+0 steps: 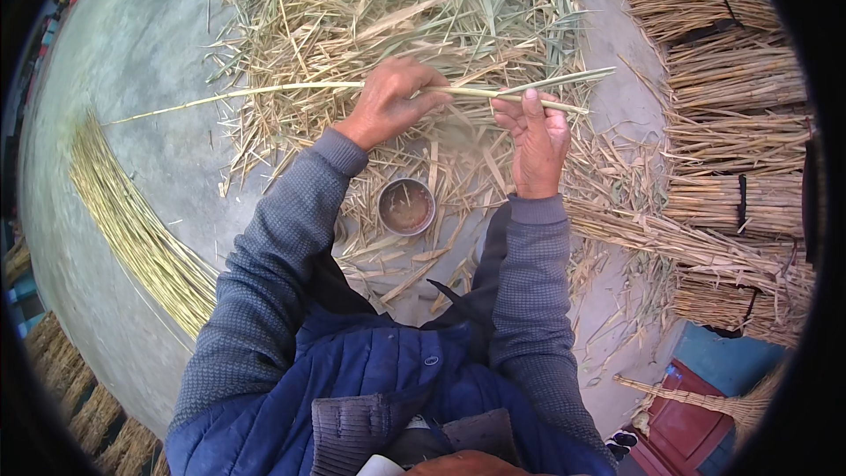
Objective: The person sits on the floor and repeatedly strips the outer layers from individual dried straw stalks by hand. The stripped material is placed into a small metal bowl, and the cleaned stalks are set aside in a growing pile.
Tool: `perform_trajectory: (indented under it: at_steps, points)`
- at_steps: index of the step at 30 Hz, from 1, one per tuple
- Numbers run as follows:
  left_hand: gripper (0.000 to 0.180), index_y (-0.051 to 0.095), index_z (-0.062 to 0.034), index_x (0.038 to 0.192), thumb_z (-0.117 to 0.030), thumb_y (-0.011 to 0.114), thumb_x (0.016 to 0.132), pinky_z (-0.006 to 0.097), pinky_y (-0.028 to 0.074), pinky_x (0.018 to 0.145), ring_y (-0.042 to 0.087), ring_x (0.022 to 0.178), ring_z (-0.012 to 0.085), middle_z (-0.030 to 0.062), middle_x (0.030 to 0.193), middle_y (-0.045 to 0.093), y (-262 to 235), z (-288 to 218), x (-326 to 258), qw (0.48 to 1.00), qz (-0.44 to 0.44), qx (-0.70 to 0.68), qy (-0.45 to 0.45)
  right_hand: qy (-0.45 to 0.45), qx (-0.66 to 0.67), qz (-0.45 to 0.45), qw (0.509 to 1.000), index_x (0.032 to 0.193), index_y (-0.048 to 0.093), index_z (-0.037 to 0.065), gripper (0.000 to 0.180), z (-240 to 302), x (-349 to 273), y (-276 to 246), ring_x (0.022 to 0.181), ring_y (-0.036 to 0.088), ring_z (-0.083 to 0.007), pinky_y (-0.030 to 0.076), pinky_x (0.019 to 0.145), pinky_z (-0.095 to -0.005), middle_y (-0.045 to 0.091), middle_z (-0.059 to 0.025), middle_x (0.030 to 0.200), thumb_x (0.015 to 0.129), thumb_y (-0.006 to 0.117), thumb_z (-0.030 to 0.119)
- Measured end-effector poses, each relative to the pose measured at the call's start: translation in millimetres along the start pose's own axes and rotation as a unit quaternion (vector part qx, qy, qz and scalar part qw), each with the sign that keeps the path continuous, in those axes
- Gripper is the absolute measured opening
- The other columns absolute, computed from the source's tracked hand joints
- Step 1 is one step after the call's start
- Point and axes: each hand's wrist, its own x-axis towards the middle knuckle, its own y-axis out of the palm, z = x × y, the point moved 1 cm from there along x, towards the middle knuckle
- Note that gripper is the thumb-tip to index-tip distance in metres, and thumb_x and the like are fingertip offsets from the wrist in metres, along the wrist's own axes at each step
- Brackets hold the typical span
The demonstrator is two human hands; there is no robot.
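Note:
A long, thin, pale green reed stalk [264,89] runs sideways in front of me, its thin tip reaching far to the left. My left hand [398,99] is closed around its middle, thumb and fingers pointing right. Near the thicker right end, my right hand [535,137] pinches the stalk between thumb and fingers. A green leaf strip [577,77] splits away from the stalk at that hand and points up to the right. Below both hands, a round metal bowl [406,206] holding some brownish content stands on the floor among dry scraps.
A big heap of dry and green leaf peelings [423,13] spreads beyond my hands. Peeled yellow-green stalks [132,211] lie in a bunch at left. Tied reed bundles [736,137] are stacked along the right, with loose unpeeled stalks [652,234] beside me. A dark red panel [683,414] lies lower right.

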Motion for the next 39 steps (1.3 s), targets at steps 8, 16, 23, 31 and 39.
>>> perform_trajectory:
  at_steps: [8, 16, 23, 31, 39]
  points:
    - [0.016, 0.072, -0.0066, 0.093, -0.019, 0.079, 0.086, 0.026, 0.054, 0.07, 0.069, 0.073, 0.0127, 0.0062, 0.081, 0.074, -21, -2, 7, 0.934, -0.081, -0.241, -0.253, 0.028, -0.03, -0.011, 0.999, 0.112, 0.055, -0.004, 0.034, -6, 5, -7, 0.084, 0.074, -0.022, 0.061, 0.07, -0.026, 0.07, -0.0166, 0.097, 0.1, 0.066, 0.026]
    - [0.02, 0.066, -0.0011, 0.098, -0.016, 0.077, 0.09, 0.024, 0.056, 0.069, 0.069, 0.074, 0.0133, 0.0084, 0.085, 0.073, -76, 53, -6, 0.826, -0.212, -0.437, -0.287, 0.023, -0.038, -0.025, 0.999, 0.109, 0.057, -0.005, 0.031, -6, 13, -31, 0.08, 0.073, -0.0212, 0.061, 0.067, -0.0258, 0.07, -0.0173, 0.094, 0.099, 0.066, 0.023]
    - [0.018, 0.067, -0.0013, 0.098, -0.016, 0.074, 0.091, 0.021, 0.055, 0.064, 0.068, 0.073, 0.0114, 0.0079, 0.083, 0.073, -99, 76, -15, 0.859, -0.312, -0.292, -0.283, 0.031, -0.071, -0.037, 0.996, 0.109, 0.056, -0.005, 0.03, 8, 14, -43, 0.08, 0.072, -0.0206, 0.061, 0.069, -0.0262, 0.07, -0.0176, 0.095, 0.099, 0.066, 0.022]
    - [0.038, 0.073, -0.0064, 0.1, -0.043, 0.072, 0.089, 0.036, 0.041, 0.075, 0.058, 0.077, 0.0213, 0.0075, 0.09, 0.073, -51, 44, -2, 0.985, -0.074, 0.155, -0.034, 0.006, -0.065, -0.02, 0.998, 0.112, 0.057, -0.004, 0.028, 14, 9, -32, 0.086, 0.072, -0.0211, 0.059, 0.075, -0.0274, 0.07, -0.0182, 0.104, 0.1, 0.065, 0.02]
    - [0.017, 0.074, -0.0096, 0.093, -0.026, 0.071, 0.091, 0.035, 0.041, 0.073, 0.064, 0.073, 0.0225, 0.0043, 0.08, 0.071, -2, -4, 14, 0.996, 0.07, 0.061, 0.012, -0.006, -0.048, -0.004, 0.999, 0.117, 0.058, -0.006, 0.032, 11, 6, -22, 0.091, 0.072, -0.0232, 0.06, 0.077, -0.0274, 0.07, -0.0207, 0.108, 0.099, 0.066, 0.02]
